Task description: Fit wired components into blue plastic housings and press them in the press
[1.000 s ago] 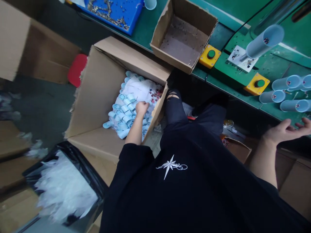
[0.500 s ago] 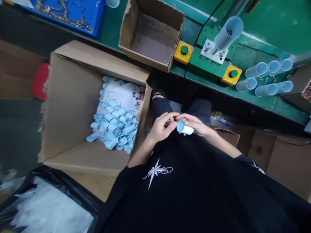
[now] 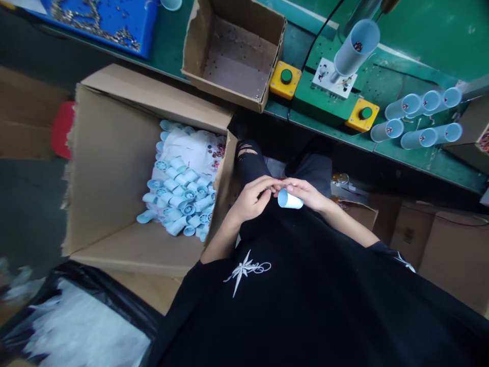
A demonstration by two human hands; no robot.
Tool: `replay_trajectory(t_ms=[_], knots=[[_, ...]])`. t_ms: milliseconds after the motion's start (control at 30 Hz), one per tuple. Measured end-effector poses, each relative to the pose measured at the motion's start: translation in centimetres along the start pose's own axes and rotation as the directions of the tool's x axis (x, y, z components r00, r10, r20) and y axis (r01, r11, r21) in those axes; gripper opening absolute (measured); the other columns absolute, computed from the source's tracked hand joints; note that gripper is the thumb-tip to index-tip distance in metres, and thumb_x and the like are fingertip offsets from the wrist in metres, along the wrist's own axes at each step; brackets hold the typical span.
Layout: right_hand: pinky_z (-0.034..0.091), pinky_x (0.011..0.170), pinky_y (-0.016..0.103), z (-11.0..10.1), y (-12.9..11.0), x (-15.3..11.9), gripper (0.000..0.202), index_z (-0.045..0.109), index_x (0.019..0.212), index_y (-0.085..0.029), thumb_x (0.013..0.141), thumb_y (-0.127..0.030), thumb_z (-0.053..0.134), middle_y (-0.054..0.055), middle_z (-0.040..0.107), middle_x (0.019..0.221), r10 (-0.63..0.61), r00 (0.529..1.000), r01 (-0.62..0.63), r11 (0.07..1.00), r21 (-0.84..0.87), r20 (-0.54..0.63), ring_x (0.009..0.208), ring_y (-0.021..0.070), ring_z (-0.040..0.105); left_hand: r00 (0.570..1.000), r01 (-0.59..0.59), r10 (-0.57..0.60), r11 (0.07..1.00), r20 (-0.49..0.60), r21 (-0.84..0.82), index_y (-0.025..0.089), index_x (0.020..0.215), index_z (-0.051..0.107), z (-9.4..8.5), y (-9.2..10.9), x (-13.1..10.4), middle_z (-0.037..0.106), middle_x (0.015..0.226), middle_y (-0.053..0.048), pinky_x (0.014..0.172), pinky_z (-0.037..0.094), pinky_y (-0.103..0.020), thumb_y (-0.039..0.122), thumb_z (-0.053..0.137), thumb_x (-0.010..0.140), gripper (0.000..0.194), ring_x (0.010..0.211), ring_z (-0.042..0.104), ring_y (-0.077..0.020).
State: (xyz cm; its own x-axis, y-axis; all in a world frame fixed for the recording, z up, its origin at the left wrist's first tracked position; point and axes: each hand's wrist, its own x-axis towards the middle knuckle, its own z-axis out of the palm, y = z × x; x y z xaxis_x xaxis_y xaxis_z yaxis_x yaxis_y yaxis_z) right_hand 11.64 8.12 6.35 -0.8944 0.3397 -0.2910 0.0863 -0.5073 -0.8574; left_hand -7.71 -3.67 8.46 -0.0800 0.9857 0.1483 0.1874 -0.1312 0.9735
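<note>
My right hand [image 3: 305, 193] is closed round a light-blue plastic cup [image 3: 292, 200], which lies tilted with its open mouth facing left. My left hand [image 3: 252, 198] is just left of it, fingers curled and their tips meeting those of my right hand. Small bits show at the left fingertips, too small to make out. Both hands are over my lap. To the left, many similar light-blue cups [image 3: 183, 199] lie heaped in a large cardboard box [image 3: 110, 168].
On the green bench, a taller light-blue cup [image 3: 353, 53] sits tilted on a metal fixture [image 3: 330, 79], flanked by yellow button boxes [image 3: 285, 80]. More cups [image 3: 403, 107] stand at right. A small carton [image 3: 233, 56] and a blue tray [image 3: 147, 30] are at back left.
The fingers of both hands have come closer together, and the cup has turned slightly toward level. My right fingers have shifted on its upper side. The whole view has moved slightly.
</note>
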Motion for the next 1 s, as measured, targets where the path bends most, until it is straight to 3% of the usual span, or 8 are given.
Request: replay_trajectory(t_ms=[133,233,333,433,533,600,867,1000], knots=[[0.054,0.075,0.021,0.2,0.0,0.0,0.047,0.073,0.116,-0.021,0.092,-0.061,0.078,0.001,0.076,0.098,-0.022,0.991,0.020,1.000,-0.017,-0.129,0.084,0.0114,0.069,0.998,-0.027,0.023,0.997,0.060,0.066,0.019,0.111,0.074,0.5,-0.1,0.3,0.074,0.099,-0.007,0.083,0.059,-0.031,0.012,0.053,0.105,0.023,0.090,0.071,-0.0165],[0.056,0.072,0.022,0.9,0.2,0.0,0.050,0.073,0.111,-0.021,0.091,-0.066,0.077,0.002,0.077,0.091,0.002,0.974,0.018,0.996,0.086,-0.228,0.078,0.0127,0.070,0.996,-0.016,0.022,0.997,-0.081,0.078,0.019,0.104,0.071,1.0,-0.7,0.2,0.071,0.097,-0.006,0.082,0.058,-0.032,0.017,0.053,0.105,0.018,0.090,0.069,-0.0173],[0.061,0.077,0.028,1.3,-0.3,-0.1,0.051,0.074,0.098,-0.018,0.088,-0.067,0.079,0.007,0.080,0.088,0.032,0.981,0.004,0.983,0.182,-0.194,0.077,0.0171,0.074,0.981,0.044,-0.036,0.998,-0.189,0.041,0.019,0.110,0.067,1.0,-1.1,0.0,0.069,0.106,-0.008,0.078,0.057,-0.030,0.018,0.053,0.104,0.016,0.088,0.067,-0.0162],[0.063,0.072,0.029,1.2,-1.2,-0.2,0.050,0.075,0.091,-0.017,0.082,-0.066,0.085,0.008,0.081,0.085,0.029,0.978,0.024,0.969,0.248,-0.205,0.070,0.0180,0.074,0.989,0.119,-0.114,0.992,-0.097,0.044,0.019,0.116,0.067,0.5,-0.8,0.1,0.070,0.110,-0.008,0.077,0.058,-0.030,0.013,0.051,0.100,0.023,0.081,0.067,-0.0142],[0.062,0.064,0.028,0.9,-1.8,-0.3,0.050,0.077,0.087,-0.018,0.078,-0.065,0.087,0.009,0.081,0.082,0.010,0.976,0.052,0.961,0.273,-0.220,0.071,0.0206,0.076,0.976,0.186,-0.201,0.970,0.083,0.159,0.019,0.105,0.071,0.1,-0.1,0.5,0.075,0.102,-0.007,0.087,0.058,-0.033,0.014,0.050,0.100,0.022,0.089,0.071,-0.0183],[0.062,0.063,0.027,0.8,-1.9,-0.4,0.049,0.078,0.087,-0.017,0.078,-0.064,0.087,0.009,0.081,0.081,-0.008,0.977,0.068,0.960,0.273,-0.214,0.075,0.0221,0.078,0.958,0.216,-0.251,0.951,0.140,0.223,0.019,0.098,0.071,-0.2,0.2,0.8,0.076,0.098,-0.006,0.088,0.057,-0.034,0.019,0.053,0.101,0.019,0.092,0.072,-0.0200],[0.062,0.062,0.027,0.3,-1.5,-0.8,0.054,0.080,0.089,-0.016,0.075,-0.068,0.087,0.009,0.081,0.080,-0.030,0.971,0.094,0.960,0.263,-0.239,0.066,0.0201,0.076,0.974,0.221,-0.224,0.922,-0.026,0.318,0.018,0.099,0.074,-1.3,0.9,0.6,0.074,0.092,-0.004,0.070,0.051,-0.027,0.022,0.057,0.101,0.017,0.075,0.066,-0.0150],[0.062,0.062,0.029,0.1,-1.7,-0.8,0.054,0.079,0.089,-0.017,0.075,-0.068,0.086,0.010,0.082,0.088,-0.029,0.967,0.090,0.968,0.236,-0.253,0.066,0.0207,0.075,0.984,0.177,-0.170,0.930,-0.050,0.323,0.018,0.105,0.077,-1.3,0.9,0.6,0.077,0.091,-0.004,0.071,0.055,-0.027,0.028,0.060,0.103,0.020,0.075,0.069,-0.0153]])
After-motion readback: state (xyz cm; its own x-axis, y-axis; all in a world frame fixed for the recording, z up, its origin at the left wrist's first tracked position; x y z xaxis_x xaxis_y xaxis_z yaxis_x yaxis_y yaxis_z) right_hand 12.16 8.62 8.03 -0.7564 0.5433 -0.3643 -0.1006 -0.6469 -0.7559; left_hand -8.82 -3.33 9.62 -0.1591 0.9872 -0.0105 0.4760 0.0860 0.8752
